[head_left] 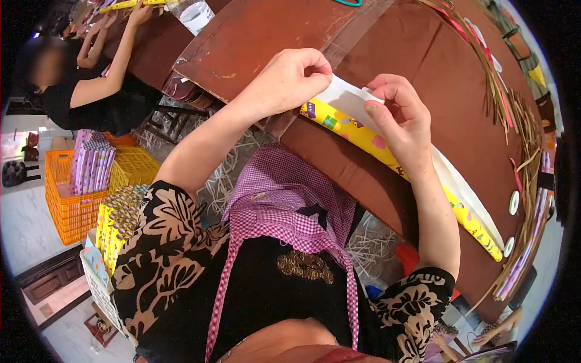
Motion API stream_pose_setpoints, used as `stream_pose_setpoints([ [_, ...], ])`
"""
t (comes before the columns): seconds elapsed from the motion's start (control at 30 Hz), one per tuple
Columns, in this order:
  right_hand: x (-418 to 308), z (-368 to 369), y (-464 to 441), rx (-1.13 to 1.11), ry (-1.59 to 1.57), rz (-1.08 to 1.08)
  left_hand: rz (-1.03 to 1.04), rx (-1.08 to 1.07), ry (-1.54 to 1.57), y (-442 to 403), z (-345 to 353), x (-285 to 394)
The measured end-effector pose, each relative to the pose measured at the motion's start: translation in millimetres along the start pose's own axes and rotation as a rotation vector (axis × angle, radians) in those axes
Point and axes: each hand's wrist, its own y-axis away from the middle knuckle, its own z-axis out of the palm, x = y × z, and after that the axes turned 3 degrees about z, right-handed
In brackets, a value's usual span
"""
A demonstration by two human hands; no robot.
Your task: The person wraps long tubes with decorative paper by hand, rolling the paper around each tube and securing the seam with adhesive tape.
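Observation:
A long yellow roll of wrapping paper (357, 134), printed with colourful gift and balloon pictures, lies diagonally along the near edge of the brown table. Its white inner side (461, 175) shows along a loose flap on the far side. My left hand (296, 78) is closed in a pinch at the roll's upper left end, thumb against the bent forefinger at the paper's edge. Over the roll, my right hand (402, 118) pinches a small white strip (374, 97) at the flap's edge between thumb and fingers. Whether that strip is separate from the paper cannot be told.
The brown table (417, 66) carries dried stalks and ribbons (526, 142) and white tape rolls (514, 202) on the right. A white bucket (196, 17) stands at upper left, near a co-worker (100, 91). Orange crates (66, 209) hold finished rolls; paper shreds litter the floor.

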Motion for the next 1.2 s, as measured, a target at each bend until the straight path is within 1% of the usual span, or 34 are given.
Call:
stream_pose_setpoints([
  [0.03,2,0,0,0.036,0.051,-0.039,-0.002,0.007,-0.041,-1,1,0],
  [0.07,-1,1,1,0.034,0.051,-0.035,-0.006,0.006,-0.038,-2,1,3],
  [0.13,-7,3,3,0.063,0.066,0.096,-0.040,0.011,-0.064,-4,1,6],
  [0.17,-5,2,2,0.060,0.065,0.100,-0.044,0.011,-0.062,-4,2,4],
  [0.23,1,2,2,0.072,0.143,0.018,0.001,0.025,-0.128,-7,2,0],
  [0.27,2,3,1,0.070,0.140,0.021,-0.005,0.024,-0.128,-7,2,-1],
  [0.33,5,3,-1,0.110,0.220,-0.148,-0.002,0.013,-0.131,-10,2,-2],
  [0.43,-6,10,5,0.121,0.257,-0.118,0.035,0.032,-0.197,-1,-2,7],
  [0.67,-13,8,11,0.143,0.268,-0.115,0.024,0.012,-0.211,1,2,10],
  [0.73,-11,6,12,0.057,0.216,-0.141,-0.016,0.009,-0.140,3,1,11],
  [0.83,-13,8,15,0.065,0.197,-0.096,0.020,0.002,-0.177,5,0,13],
  [0.87,-14,7,16,0.067,0.197,-0.091,0.018,-0.001,-0.175,5,0,14],
  [0.93,-17,7,19,0.042,0.239,-0.017,0.026,-0.015,-0.182,7,0,15],
  [1.07,-15,10,18,0.054,0.245,0.020,0.012,-0.005,-0.185,5,-2,11],
  [1.13,-22,14,27,0.126,0.232,-0.093,0.040,0.005,-0.207,13,-2,16],
  [1.17,-23,13,26,0.125,0.231,-0.092,0.039,0.006,-0.208,14,-2,14],
  [1.2,-26,11,25,0.108,0.360,-0.178,0.082,0.007,-0.222,14,-2,12],
])
